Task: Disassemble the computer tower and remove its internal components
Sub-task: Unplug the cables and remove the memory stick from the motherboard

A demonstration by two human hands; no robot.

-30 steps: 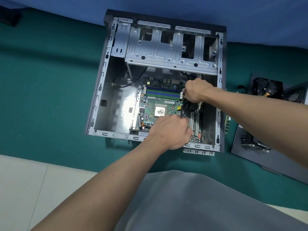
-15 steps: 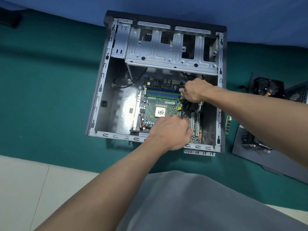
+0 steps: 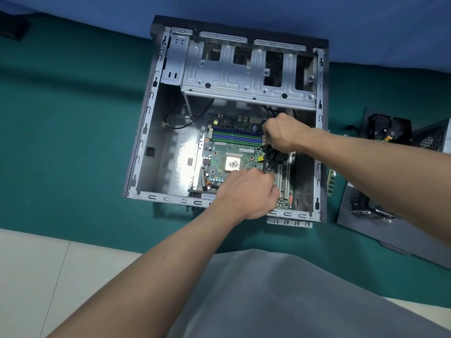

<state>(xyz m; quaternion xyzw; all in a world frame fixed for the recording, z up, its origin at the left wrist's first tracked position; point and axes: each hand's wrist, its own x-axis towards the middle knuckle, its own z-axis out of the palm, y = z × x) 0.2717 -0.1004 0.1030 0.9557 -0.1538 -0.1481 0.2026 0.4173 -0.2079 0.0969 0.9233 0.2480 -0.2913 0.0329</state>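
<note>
Tower case [image 3: 148, 132] lies open on its side on the green mat [image 3: 61, 142], at 12 o'clock from you; drive cage [image 3: 244, 76] fills its 12 o'clock end; motherboard [image 3: 219, 152] sits in the floor toward 5 o'clock, RAM slots [image 3: 236, 139] just at 12 o'clock of the CPU socket [image 3: 233, 162]. Your right hand [image 3: 283, 135] is fisted round the black cables [image 3: 271, 162] at the board's 2 o'clock corner; the bundle runs down toward 6 o'clock to your left hand [image 3: 246, 193]. Left fingers are curled tight over the board's 5 o'clock area, touching the bundle's lower end; can't tell whether they actually pinch it. Black drive [image 3: 388, 128] and dark side panel [image 3: 390, 228] lie on the mat at 3 o'clock, apart from the case.
</note>
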